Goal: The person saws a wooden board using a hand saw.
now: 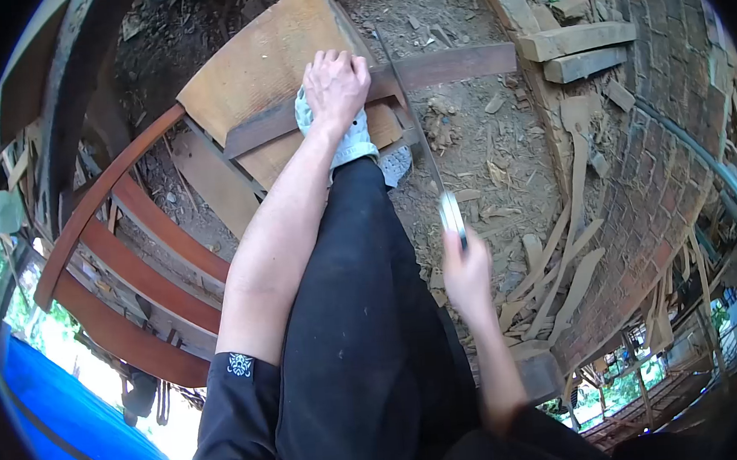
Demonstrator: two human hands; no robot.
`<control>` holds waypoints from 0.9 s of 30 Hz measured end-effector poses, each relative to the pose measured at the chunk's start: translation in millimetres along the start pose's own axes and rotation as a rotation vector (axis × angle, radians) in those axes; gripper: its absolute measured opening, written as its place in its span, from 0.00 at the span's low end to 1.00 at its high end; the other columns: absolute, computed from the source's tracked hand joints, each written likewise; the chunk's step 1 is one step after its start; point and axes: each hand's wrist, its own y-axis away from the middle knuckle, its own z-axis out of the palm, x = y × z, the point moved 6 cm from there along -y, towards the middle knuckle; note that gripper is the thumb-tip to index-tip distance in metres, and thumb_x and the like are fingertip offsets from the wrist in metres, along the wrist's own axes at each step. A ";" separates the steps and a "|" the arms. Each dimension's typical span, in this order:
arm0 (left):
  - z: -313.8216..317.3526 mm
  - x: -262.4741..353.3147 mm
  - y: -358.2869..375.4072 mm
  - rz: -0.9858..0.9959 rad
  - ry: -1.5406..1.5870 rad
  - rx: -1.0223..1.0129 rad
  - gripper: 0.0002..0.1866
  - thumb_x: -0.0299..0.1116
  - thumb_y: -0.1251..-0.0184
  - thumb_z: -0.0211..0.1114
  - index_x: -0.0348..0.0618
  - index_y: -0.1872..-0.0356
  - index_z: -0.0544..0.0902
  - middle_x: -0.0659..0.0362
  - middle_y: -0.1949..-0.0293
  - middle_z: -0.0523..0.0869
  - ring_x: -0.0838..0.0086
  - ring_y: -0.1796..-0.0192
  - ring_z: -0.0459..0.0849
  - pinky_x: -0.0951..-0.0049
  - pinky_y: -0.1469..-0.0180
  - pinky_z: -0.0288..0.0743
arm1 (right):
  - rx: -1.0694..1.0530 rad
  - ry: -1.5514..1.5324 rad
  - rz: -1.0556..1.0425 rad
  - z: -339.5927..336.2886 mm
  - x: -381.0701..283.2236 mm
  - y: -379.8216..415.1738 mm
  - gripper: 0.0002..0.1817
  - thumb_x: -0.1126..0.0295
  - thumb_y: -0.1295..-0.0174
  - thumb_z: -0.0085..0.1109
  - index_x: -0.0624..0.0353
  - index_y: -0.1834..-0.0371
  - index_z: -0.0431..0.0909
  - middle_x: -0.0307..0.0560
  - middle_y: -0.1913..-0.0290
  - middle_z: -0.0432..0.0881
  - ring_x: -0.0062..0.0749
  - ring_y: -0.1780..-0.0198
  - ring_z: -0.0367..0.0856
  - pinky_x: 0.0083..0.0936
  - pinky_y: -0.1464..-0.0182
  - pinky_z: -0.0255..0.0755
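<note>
A dark wooden board (468,64) lies across a wide pale wooden seat (266,49), its right end reaching past the seat's edge. My left hand (337,87) is closed on the board from above, fingers curled at its far edge. Under that wrist, my foot in a light patterned covering (353,133) presses on the same board. In my right hand (467,270) is the handle of a handsaw (425,145). Its long thin blade crosses the board just right of the seat, pointing away from me.
A reddish slatted chair back (142,237) stands at the left. Wood shavings and offcuts (551,277) litter the dirt floor on the right, beside a brick surface (619,204). Two short wooden blocks (577,40) lie at upper right. A blue tarp (65,414) fills the lower left.
</note>
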 end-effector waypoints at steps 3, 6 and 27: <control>-3.2 -4.6 -5.0 -0.005 -0.009 0.031 0.15 0.37 0.30 0.64 0.38 0.73 0.89 0.48 0.65 0.92 0.53 0.53 0.89 0.52 0.48 0.82 | 0.021 0.065 -0.060 52.7 -54.5 -136.0 0.36 0.39 0.17 0.51 0.69 0.53 0.86 0.73 0.63 0.88 0.73 0.53 0.89 0.56 0.51 0.80; 0.6 -4.1 -4.5 -0.035 0.005 0.010 0.15 0.37 0.31 0.64 0.39 0.74 0.89 0.49 0.65 0.92 0.53 0.55 0.89 0.51 0.50 0.83 | 0.005 0.051 -0.037 23.0 -39.5 -66.4 0.30 0.46 0.17 0.55 0.69 0.46 0.86 0.76 0.55 0.89 0.72 0.48 0.89 0.54 0.46 0.81; -2.5 -3.9 -3.2 -0.042 -0.006 0.089 0.14 0.37 0.31 0.65 0.41 0.74 0.89 0.51 0.66 0.92 0.55 0.56 0.89 0.52 0.51 0.81 | -0.013 0.083 -0.022 17.8 -46.3 -61.0 0.33 0.45 0.17 0.54 0.72 0.57 0.84 0.75 0.65 0.86 0.75 0.57 0.88 0.56 0.55 0.80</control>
